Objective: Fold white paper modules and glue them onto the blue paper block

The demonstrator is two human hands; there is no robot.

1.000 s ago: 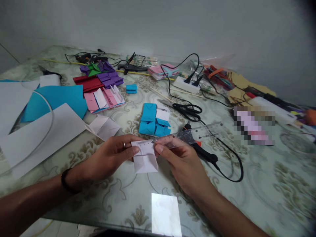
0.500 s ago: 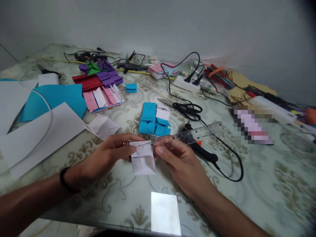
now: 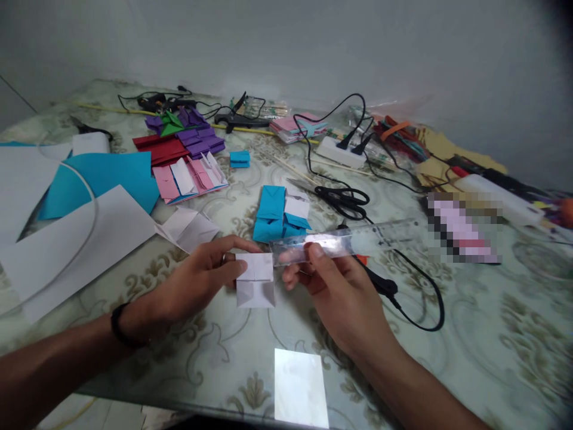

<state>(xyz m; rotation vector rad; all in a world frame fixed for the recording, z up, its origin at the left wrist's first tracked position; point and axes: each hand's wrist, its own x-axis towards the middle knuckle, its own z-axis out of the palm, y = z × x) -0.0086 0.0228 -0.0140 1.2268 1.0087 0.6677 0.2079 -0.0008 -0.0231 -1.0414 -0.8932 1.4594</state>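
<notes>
Between the thumb and fingers of my left hand [image 3: 215, 272] is a small folded white paper [image 3: 255, 286], creased across its middle. My right hand [image 3: 335, 286] pinches a clear plastic ruler [image 3: 344, 243], whose left end lies close to the paper's upper right corner. Just beyond the ruler lie blue and white folded paper pieces [image 3: 271, 206]. A glue gun [image 3: 382, 282] rests on the table, partly hidden behind my right hand and the ruler. Flat near the front edge lies a bright white rectangle [image 3: 299, 388], perhaps paper or a light reflection.
Black scissors [image 3: 342, 200] lie beyond the ruler, near a white power strip [image 3: 340, 153] with black cords. White sheets [image 3: 85, 239] and a blue sheet [image 3: 102, 173] spread at left. Pink, red and purple folded papers [image 3: 192, 176] sit at back left. A pixelated object [image 3: 463, 230] lies right.
The ruler has come away from the folded paper, and my right hand has shifted right with it. The paper in my left hand has turned to lie straighter.
</notes>
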